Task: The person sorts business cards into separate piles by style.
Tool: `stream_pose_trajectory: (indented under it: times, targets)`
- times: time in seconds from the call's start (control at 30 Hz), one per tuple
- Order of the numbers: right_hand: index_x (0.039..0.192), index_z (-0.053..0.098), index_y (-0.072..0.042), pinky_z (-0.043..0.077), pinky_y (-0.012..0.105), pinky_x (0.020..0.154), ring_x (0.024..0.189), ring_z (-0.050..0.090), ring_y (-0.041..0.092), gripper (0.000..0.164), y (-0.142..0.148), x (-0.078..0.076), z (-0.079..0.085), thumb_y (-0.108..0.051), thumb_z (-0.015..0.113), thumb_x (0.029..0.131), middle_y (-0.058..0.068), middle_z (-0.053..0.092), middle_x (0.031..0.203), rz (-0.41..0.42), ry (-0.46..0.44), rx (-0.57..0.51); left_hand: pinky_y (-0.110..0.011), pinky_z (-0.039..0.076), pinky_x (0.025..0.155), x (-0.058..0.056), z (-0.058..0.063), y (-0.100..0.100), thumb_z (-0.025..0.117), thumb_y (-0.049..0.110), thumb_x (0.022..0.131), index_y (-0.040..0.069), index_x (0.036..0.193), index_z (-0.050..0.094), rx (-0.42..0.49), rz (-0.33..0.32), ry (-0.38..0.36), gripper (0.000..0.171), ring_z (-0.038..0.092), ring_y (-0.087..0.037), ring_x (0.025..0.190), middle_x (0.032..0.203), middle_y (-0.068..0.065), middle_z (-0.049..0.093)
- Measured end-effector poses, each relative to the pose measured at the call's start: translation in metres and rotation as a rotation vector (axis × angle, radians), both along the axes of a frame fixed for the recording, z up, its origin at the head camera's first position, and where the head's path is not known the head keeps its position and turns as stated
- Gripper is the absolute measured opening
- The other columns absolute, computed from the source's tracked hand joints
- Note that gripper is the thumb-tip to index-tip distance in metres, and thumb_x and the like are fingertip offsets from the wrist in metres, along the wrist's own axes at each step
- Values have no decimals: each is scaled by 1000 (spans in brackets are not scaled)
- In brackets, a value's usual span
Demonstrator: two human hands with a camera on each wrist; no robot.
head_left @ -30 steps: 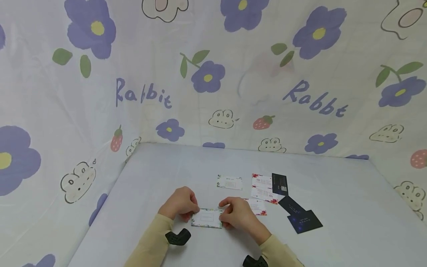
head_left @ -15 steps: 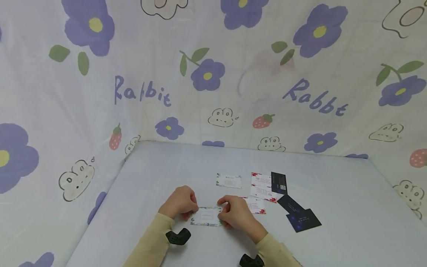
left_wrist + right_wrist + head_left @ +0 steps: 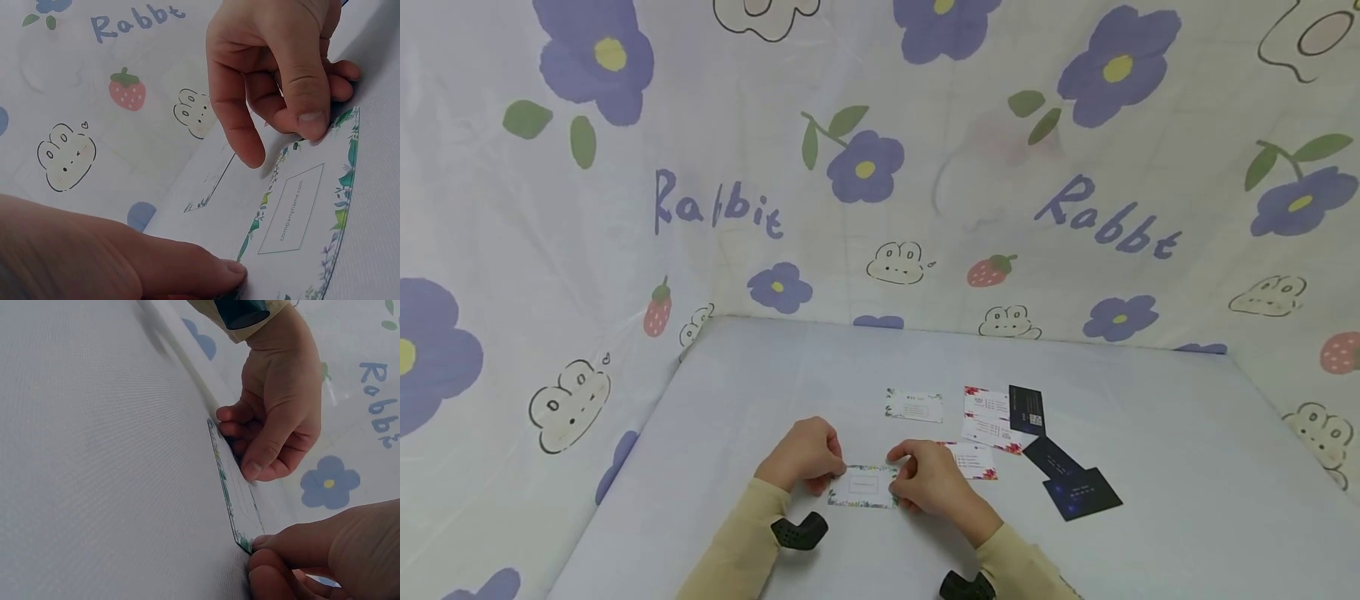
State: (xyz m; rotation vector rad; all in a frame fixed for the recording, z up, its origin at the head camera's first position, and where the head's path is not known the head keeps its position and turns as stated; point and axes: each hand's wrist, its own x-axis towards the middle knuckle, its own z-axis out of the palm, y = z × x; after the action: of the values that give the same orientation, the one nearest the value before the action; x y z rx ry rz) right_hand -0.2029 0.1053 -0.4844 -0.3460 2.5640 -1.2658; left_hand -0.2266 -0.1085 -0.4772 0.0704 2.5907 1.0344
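A white business card point(image 3: 862, 487) with a green leafy border lies between the two hands in the head view. The left hand point(image 3: 807, 457) pinches its left end, thumb at the far left corner. At the opposite end, the right hand point(image 3: 931, 482) pinches the right edge with the thumb on top, its index finger raised off the card. In the left wrist view the card's face point(image 3: 292, 212) shows a printed frame with a company line. From the right wrist, the card point(image 3: 232, 481) appears low and slanted just over the white table.
A second leafy card point(image 3: 913, 406) lies behind the hands. White cards with red flowers point(image 3: 992, 434) and dark blue-black cards point(image 3: 1082, 494) overlap to the right. One red-flowered card point(image 3: 976, 462) is partly hidden by the right hand. A printed curtain point(image 3: 820, 233) hangs behind the table.
The hands and the card keep nearly the same place; the whole scene shifts slightly upward in the head view.
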Motion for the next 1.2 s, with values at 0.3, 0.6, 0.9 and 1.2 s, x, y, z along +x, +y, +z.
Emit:
stream_pose_trajectory:
  times: [0.3,0.6,0.9,1.2]
  targets:
    - [115,67,0,50,24,49,50,58,10,35,5,-1,3,-1,77,82,1,61,67,-17,-35,-17,-20,46,44,-3,1,-4,74,11,89,7,77,64,32,23,-37,16,53,-11,42,55,-1,56]
    - [125,66,-4,58,29,56,56,63,15,37,33,-14,28,-8,75,90,8,64,80,-207,-49,-37,-27,53,53,-14,10,-11,69,24,94,8,102,67,190,197,111,19,60,-15,49,72,-7,63]
    - [138,56,-1,61,31,61,59,65,15,45,90,-27,54,-20,66,98,21,67,96,-312,-20,-24,-28,57,55,-16,22,-19,69,21,94,6,106,68,356,277,235,19,63,-14,51,72,-9,62]
    - [139,55,-2,59,29,60,60,66,15,45,108,-30,64,-24,63,99,24,65,103,-379,-15,-30,-27,58,56,-16,28,-23,68,19,96,4,110,67,374,310,246,21,62,-13,53,76,-15,65]
